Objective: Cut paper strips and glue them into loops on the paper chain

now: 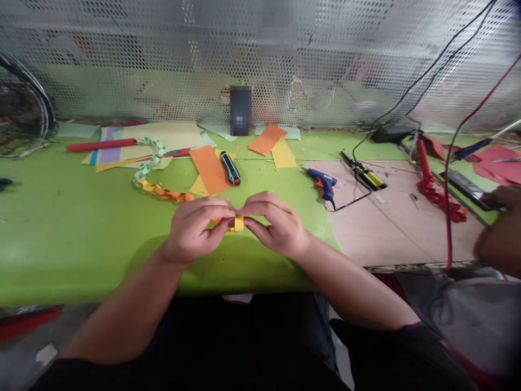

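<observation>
Dark sleeves [391,358] and bare forearms are reaching up from the bottom of the view toward the green bench [81,239], and both hands are working together just over its front part. The left hand [191,231] and the right hand [279,224] are nearly closed, their fingertips pinching opposite sides of a small yellow paper loop [237,223] held between them; how its ends overlap is mostly hidden by the fingers. Even pressure with the edges lined up looks like the way to keep this loop neat. A paper chain [163,191] of orange, yellow and mint links is curving away just beyond the left hand, its end lying near that hand. Ahead of the hands, orange paper strips [209,170] and a teal-handled craft knife [230,168] are lying on yellow sheets, close but not in the way. Beyond the right hand, a blue glue gun [321,183] is resting on a pink board [391,217], its black cord trailing near the hand's working space. At far right, a co-worker's hand [499,196] is reaching in among red paper, with a red cable [448,184] hanging beside it.
</observation>
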### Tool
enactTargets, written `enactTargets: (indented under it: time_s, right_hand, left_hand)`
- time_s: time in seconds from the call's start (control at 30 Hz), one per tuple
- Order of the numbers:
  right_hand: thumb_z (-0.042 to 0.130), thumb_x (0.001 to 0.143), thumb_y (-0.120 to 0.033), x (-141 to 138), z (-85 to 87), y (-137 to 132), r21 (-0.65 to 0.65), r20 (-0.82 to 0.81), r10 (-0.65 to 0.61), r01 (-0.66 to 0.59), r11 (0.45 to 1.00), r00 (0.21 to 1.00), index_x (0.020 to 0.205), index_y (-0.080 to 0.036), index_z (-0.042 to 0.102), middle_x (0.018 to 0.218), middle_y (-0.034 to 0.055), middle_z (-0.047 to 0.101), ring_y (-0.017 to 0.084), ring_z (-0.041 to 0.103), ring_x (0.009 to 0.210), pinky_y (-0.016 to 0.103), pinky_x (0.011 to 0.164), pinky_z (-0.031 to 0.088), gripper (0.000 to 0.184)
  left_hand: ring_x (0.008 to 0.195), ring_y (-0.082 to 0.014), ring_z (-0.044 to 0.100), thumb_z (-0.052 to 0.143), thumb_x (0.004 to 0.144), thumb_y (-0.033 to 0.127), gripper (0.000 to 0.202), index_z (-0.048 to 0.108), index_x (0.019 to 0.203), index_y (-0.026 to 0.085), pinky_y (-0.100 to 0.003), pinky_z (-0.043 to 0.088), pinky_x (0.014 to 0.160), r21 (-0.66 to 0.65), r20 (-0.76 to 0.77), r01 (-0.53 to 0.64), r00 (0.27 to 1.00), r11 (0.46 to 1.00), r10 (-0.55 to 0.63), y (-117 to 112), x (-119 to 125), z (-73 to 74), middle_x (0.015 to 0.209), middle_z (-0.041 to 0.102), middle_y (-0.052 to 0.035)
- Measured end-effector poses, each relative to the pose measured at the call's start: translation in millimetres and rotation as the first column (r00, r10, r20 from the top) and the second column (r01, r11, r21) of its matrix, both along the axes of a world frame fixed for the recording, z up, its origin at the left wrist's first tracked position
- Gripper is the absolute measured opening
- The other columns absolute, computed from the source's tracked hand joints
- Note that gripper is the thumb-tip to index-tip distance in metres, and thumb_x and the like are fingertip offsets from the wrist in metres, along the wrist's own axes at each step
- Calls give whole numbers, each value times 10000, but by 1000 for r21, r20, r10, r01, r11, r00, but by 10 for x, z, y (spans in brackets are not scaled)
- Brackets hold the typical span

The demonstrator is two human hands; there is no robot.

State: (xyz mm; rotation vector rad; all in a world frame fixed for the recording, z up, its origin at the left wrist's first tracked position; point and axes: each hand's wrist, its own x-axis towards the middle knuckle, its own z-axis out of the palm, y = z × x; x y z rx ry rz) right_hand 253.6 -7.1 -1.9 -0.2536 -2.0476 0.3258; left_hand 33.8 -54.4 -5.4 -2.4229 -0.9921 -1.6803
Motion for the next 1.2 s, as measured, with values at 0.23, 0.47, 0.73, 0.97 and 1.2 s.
enactTargets:
  time_s: [0.23,0.47,0.73,0.97,1.2]
  right_hand:
    - [654,1053,-118,31,16,45,-3,-2,-46,46,999,999,1214,-212,676,1048,90,731,206,749,963,353,833,651,188]
    - [590,1047,-90,44,-50,110,173,85,-241,224,959,967,1213,-208,617,1077,116,715,241,708,950,390,800,615,206]
    - [590,1063,-124,5,-139,129,275,109,-274,235,932,956,1239,-215,625,1069,108,733,240,720,934,400,830,610,201]
    - [620,1071,-160,-29,-120,146,120,104,-221,208,971,970,1273,-208,677,1116,112,758,227,755,1019,383,862,646,215]
    - [630,1040,-125,-34,-141,161,125,39,-169,163,979,985,1180,-212,716,1025,93,767,218,757,930,387,807,657,186]
  left_hand:
    - [985,-187,799,768,910,36,269,769,1108,219,-329,660,916,-124,46,47,998,991,-42,7,7,31,1062,825,-65]
    - [1161,-251,780,794,976,402,409,757,1328,197,-392,644,1039,-628,475,422,873,653,-108,57,45,-91,1278,796,-145]
    - [893,-203,791,969,779,417,405,826,1078,183,-360,670,859,-699,622,538,783,471,29,114,152,-128,1017,832,-83]
    - [825,-153,739,982,759,373,351,828,1006,178,-264,610,740,-739,589,501,805,450,73,130,102,-94,934,804,-52]
    - [830,-156,733,970,774,389,370,830,1050,188,-283,609,759,-759,585,522,809,389,56,133,89,-106,970,807,-65]
